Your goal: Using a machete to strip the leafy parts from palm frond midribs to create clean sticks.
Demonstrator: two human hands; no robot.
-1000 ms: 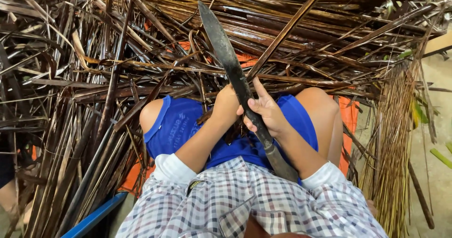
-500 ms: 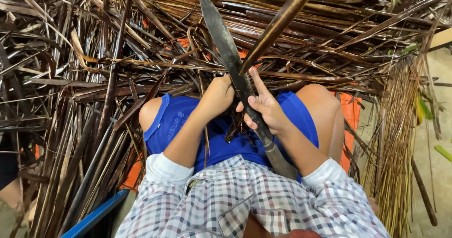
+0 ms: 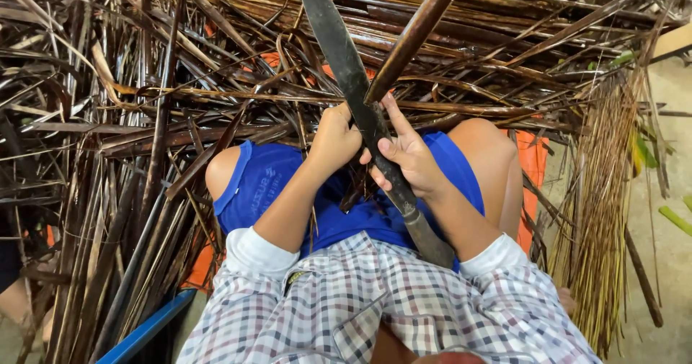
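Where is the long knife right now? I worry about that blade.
Head view, centre: the long knife runs from the lap up over the dry leaf pile, between the left hand and right hand.

Soft, even daylight fills the scene, brighter toward the right, where the bare ground looks pale and washed out. The heap of dry leaf strips shows glossy highlights on its top layers and deep shadow in the gaps at the left edge. The long knife blade has a dull sheen. Focus is sharp at the centre; the stalk rising toward the camera is slightly blurred, and the edges bend outward.
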